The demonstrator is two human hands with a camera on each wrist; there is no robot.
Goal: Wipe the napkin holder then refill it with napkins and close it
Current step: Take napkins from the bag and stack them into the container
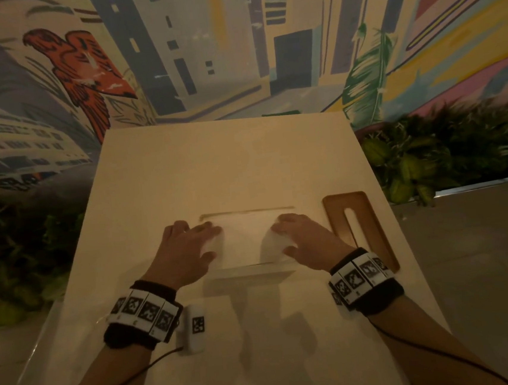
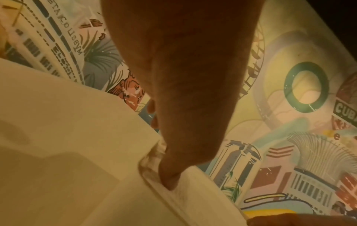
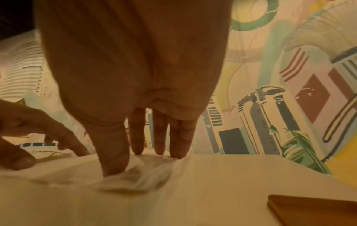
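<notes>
A clear napkin holder (image 1: pixel 247 213) sits mid-table with a white napkin stack (image 1: pixel 245 246) inside it. My left hand (image 1: pixel 210 240) rests on the stack's left side. In the left wrist view its thumb (image 2: pixel 170 175) presses the napkins' edge just inside the clear wall (image 2: pixel 149 165). My right hand (image 1: pixel 281 236) lies on the right side, and its straight fingertips (image 3: pixel 175 151) press down on rumpled white paper (image 3: pixel 135 177). A brown wooden lid (image 1: pixel 369 212) with a long slot lies flat just right of the holder.
The pale table (image 1: pixel 213 165) runs out to a painted mural wall (image 1: pixel 170 45). Green plants (image 1: pixel 447 155) line both sides of the table. A small white tagged box (image 1: pixel 196 326) hangs by my left wrist.
</notes>
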